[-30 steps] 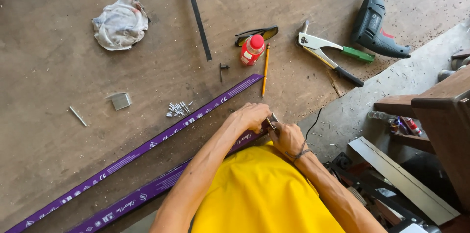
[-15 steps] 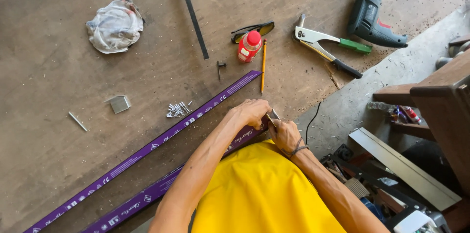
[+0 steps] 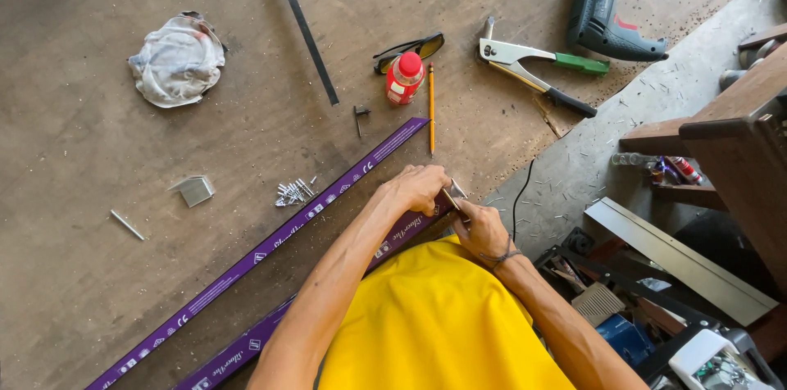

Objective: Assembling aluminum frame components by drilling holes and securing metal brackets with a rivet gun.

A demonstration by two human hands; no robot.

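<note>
My left hand (image 3: 418,188) is closed over the end of the nearer purple metal strip (image 3: 246,345), pressing it to the floor. My right hand (image 3: 482,228) pinches a thin tool (image 3: 452,199) whose tip meets that strip's end by a small metal bracket (image 3: 458,188). A second, longer purple strip (image 3: 270,242) lies parallel just beyond, running from lower left to the middle. My yellow shirt hides the lower part of the near strip.
On the concrete floor lie a pile of screws (image 3: 293,192), a pencil (image 3: 431,107), a small red bottle (image 3: 405,78), dark glasses (image 3: 410,50), a rivet tool (image 3: 537,68), a drill (image 3: 608,17), a rag (image 3: 176,58), a black bar (image 3: 302,23), a metal clip (image 3: 195,189). Cluttered shelves stand right.
The camera view has drifted slightly; both hands stay at the strip's end with only small movement of the right hand's tool.
</note>
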